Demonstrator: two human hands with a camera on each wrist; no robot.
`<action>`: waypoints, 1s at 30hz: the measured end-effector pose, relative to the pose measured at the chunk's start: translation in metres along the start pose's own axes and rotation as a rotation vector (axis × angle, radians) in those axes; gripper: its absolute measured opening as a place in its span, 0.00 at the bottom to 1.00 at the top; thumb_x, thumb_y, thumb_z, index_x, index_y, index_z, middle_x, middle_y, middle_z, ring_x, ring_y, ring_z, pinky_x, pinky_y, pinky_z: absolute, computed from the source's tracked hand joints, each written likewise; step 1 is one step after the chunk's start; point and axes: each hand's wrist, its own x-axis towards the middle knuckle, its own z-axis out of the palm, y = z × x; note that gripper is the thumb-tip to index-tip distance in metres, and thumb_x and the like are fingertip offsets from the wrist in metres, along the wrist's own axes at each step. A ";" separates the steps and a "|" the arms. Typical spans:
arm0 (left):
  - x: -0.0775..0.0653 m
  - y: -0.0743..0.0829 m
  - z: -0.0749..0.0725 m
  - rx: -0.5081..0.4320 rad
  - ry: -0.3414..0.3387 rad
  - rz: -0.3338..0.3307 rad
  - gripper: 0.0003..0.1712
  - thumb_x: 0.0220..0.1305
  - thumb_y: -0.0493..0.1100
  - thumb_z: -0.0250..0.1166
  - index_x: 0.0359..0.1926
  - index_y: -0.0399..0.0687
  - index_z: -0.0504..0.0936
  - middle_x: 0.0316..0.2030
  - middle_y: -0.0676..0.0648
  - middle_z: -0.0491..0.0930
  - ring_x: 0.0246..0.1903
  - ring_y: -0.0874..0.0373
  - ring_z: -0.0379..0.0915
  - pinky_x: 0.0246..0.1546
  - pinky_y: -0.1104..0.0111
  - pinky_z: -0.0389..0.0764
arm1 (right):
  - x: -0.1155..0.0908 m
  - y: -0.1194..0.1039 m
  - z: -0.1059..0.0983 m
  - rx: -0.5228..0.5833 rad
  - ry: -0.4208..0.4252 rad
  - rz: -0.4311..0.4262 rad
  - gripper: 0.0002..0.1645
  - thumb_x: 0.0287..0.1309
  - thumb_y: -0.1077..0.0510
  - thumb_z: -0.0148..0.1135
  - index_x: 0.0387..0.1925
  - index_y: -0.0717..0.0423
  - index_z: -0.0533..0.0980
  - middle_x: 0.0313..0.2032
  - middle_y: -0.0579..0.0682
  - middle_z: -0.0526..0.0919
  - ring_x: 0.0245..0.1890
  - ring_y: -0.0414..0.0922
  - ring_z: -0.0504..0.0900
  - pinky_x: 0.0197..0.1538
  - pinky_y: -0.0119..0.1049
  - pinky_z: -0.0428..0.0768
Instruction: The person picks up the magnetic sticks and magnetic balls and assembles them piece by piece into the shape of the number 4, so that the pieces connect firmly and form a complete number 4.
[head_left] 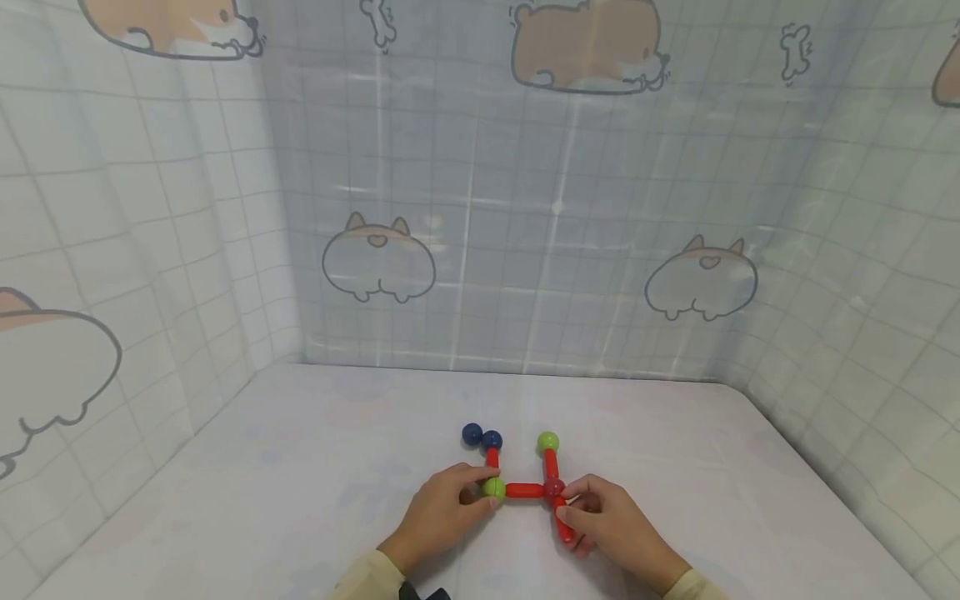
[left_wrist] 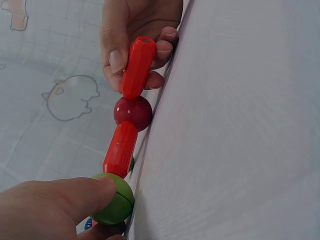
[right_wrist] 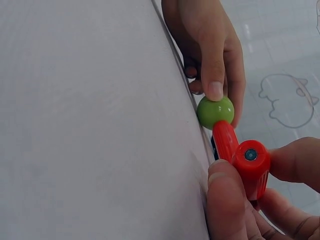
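Thumb and finger of my left hand [head_left: 442, 510] pinch a light green ball [left_wrist: 114, 201] at the left corner of a figure of balls and red rods. From that ball a red rod [head_left: 525, 491] runs across to a dark red ball [left_wrist: 133, 113]. My right hand [head_left: 613, 523] grips another red rod [left_wrist: 139, 67], which meets the dark red ball and points toward me. Its free end [right_wrist: 251, 154] shows a small dark disc. A further rod [head_left: 551, 464] leads from the dark red ball to a second green ball [head_left: 548, 442] farther back.
Behind the left corner, a short red rod [head_left: 492, 458] joins a dark blue ball [head_left: 492, 441], and a second blue ball [head_left: 472, 434] sits against it. All this is on a white tabletop [head_left: 337, 467]. Grid-patterned curtains [head_left: 480, 192] with cartoon dogs enclose the back and sides.
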 end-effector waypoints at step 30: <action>0.000 0.004 0.001 0.029 0.018 -0.035 0.24 0.58 0.55 0.69 0.56 0.60 0.83 0.31 0.61 0.74 0.30 0.61 0.69 0.28 0.70 0.72 | 0.007 0.002 -0.011 -0.038 0.062 0.007 0.14 0.63 0.56 0.60 0.44 0.64 0.75 0.33 0.52 0.82 0.28 0.49 0.82 0.29 0.41 0.83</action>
